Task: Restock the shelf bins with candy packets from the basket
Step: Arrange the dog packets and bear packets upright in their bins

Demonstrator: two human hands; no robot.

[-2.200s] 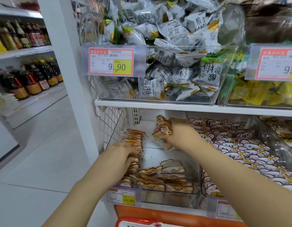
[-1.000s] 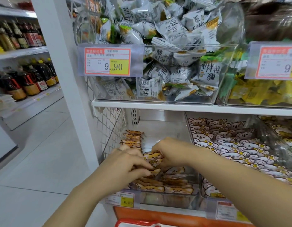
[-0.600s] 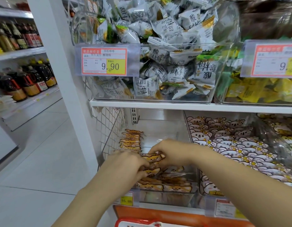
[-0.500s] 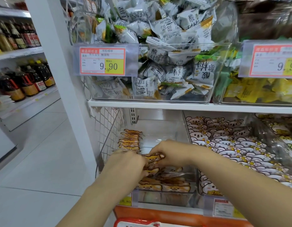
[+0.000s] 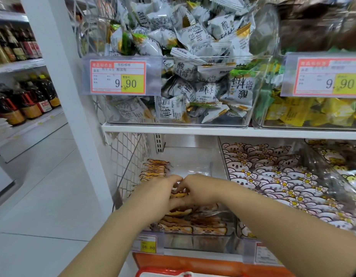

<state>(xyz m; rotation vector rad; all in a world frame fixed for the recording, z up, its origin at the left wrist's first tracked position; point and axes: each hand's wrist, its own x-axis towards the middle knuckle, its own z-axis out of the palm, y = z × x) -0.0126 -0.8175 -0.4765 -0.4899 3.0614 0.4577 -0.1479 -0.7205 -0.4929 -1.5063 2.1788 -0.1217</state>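
Progress partial: your left hand (image 5: 160,195) and right hand (image 5: 200,189) meet mid-way in the clear bin (image 5: 193,159), both with fingers curled onto an orange candy packet (image 5: 179,195); rows fill its left wall and front, its back is bare, red basket (image 5: 159,272) rim sits below it, so expect more loads.

One wide-angle camera is mounted on the person's head. It faces forward and down into a shop shelf unit at close range. The left hand (image 5: 160,196) and right hand (image 5: 201,189), with a candy packet (image 5: 179,195) between them, lie just below frame centre. The upper shelf board (image 5: 213,131) crosses mid-frame. The left margin takes in the aisle floor (image 5: 43,196) and a farther bottle shelf (image 5: 27,126).
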